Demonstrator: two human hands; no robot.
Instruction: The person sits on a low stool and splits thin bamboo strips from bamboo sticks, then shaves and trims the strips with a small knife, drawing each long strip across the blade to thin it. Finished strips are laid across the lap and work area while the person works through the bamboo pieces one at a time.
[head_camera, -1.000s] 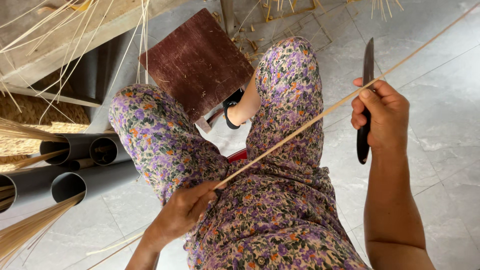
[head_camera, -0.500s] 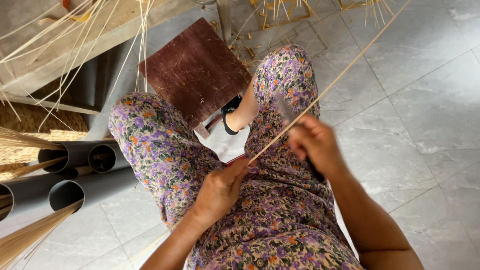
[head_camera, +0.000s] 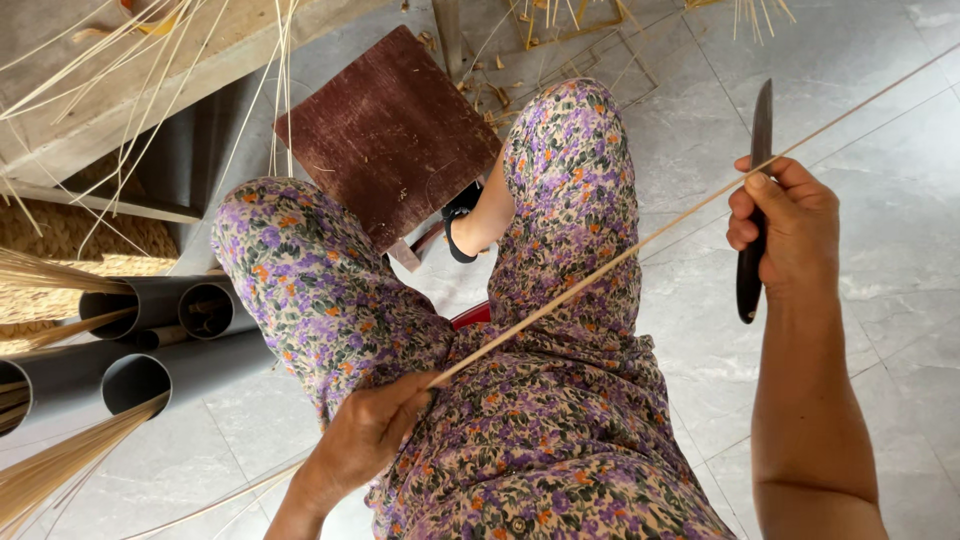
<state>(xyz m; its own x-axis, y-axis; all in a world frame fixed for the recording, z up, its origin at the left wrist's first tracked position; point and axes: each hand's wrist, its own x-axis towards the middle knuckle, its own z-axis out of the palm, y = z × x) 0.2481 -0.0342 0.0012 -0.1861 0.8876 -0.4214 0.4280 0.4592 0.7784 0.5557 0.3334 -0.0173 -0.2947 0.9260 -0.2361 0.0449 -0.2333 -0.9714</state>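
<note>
While you sit with the grey pipes (head_camera: 120, 340) and the bundled pale splints (head_camera: 50, 475) at your far left, your left hand (head_camera: 365, 440) is closed on the near end of the thin bamboo strip (head_camera: 600, 265), pinching it low against your lap. The strip runs taut from that pinch, up across your floral-trousered thigh (head_camera: 575, 230), to the upper right edge of view. Above your knees lies a dark brown board (head_camera: 385, 130) on the tiled floor (head_camera: 900, 330). Your right hand (head_camera: 785, 225) is clenched around the dark handle of a knife (head_camera: 758, 170), blade pointing up and away, with the strip passing against the thumb side of that fist; whether the edge touches the strip cannot be told from here. Judgement: keep the left pinch firm and low so the strip stays straight, hold the blade at a shallow, steady angle to the strip, and keep your thumb behind the edge. Slack would likely let the blade bite unevenly.
</note>
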